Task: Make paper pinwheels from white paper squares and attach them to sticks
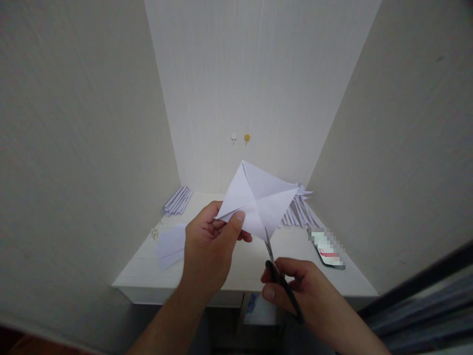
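My left hand (212,241) pinches a folded white sheet of paper (273,180) at its lower left corner, thumb on top and fingers beneath. Crease lines cross near the middle of the sheet, which is held up above the table. In my right hand (299,286) is a pair of scissors (277,278) with black handles. Its blades reach up to the bottom corner of the paper, along a crease. Whether the blades have cut into the sheet I cannot tell.
Folded paper strips (178,201) lie at the table's back left, and more folded paper pieces (299,209) at the back right. A phone (327,249), partly blurred out, rests at right. Flat paper (172,246) lies left on the white table (148,276). Walls close in on three sides.
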